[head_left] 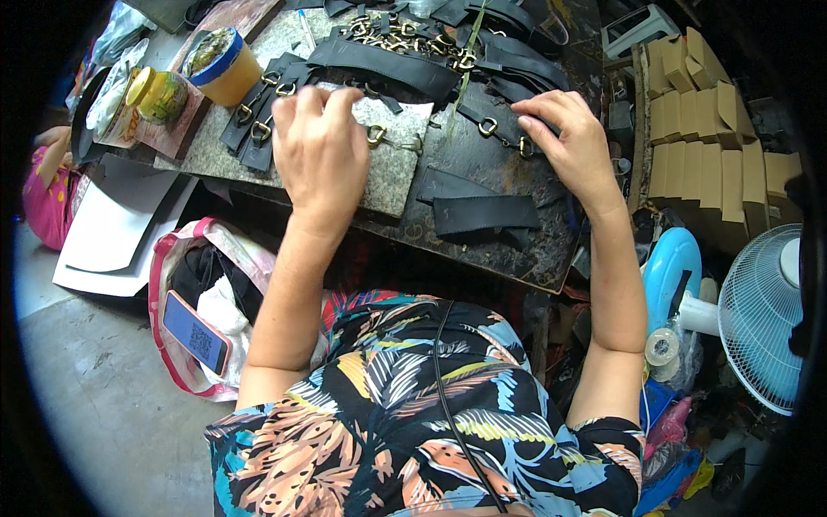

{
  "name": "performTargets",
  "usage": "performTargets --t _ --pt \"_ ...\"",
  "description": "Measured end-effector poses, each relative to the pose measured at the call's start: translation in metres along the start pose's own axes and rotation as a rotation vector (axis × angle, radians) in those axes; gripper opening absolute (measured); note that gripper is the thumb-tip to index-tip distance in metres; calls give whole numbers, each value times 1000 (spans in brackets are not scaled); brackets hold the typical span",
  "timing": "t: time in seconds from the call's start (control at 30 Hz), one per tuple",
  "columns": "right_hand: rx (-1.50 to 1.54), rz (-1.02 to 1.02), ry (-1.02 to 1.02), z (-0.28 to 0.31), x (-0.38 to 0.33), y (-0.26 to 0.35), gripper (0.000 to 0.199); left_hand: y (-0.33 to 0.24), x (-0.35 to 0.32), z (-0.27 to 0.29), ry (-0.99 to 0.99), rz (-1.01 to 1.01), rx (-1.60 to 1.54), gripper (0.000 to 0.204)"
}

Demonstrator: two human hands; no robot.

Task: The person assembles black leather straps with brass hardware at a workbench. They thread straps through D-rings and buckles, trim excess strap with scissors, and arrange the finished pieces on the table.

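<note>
My left hand [319,159] is over the pale stone slab [398,185], seen from its back. Its fingers curl down and away, so whatever they hold is hidden. Beside it lie black straps with brass-coloured buckles [261,132], and another metal ring [376,134] shows past its knuckles. My right hand [573,142] hovers above the dark tabletop, thumb and fingertips a little apart, with nothing visible between them. Just below its thumb is a short black strap with metal fittings [488,127]. Nearer to me, folded black strap pieces [487,214] rest on the table.
Black straps [388,67] and a heap of metal rings [401,34] cover the table's far side. A blue-rimmed tub [226,73] and a yellow-lidded jar [158,95] stand at left. Cardboard boxes [702,146] and a fan [762,314] are at right; an open bag [159,284] is lower left.
</note>
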State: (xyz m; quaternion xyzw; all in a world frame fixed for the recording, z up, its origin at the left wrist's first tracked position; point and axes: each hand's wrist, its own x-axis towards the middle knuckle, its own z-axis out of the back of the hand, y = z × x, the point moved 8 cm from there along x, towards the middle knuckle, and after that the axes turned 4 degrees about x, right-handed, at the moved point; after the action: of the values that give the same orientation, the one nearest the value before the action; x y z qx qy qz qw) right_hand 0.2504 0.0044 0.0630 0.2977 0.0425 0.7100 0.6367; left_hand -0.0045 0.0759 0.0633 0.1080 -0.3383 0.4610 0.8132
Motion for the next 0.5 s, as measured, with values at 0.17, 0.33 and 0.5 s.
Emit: performTargets --t 0.17,0.33,0.5 --pt "-43 59 -39 -21 5 14 21 -33 26 -19 -19 -301 -143 50" --pt "-201 160 36 -45 8 29 20 -23 50 -59 86 -201 -188 25" --pt "-164 58 56 -45 23 17 23 6 49 -65 -29 36 -605 22"
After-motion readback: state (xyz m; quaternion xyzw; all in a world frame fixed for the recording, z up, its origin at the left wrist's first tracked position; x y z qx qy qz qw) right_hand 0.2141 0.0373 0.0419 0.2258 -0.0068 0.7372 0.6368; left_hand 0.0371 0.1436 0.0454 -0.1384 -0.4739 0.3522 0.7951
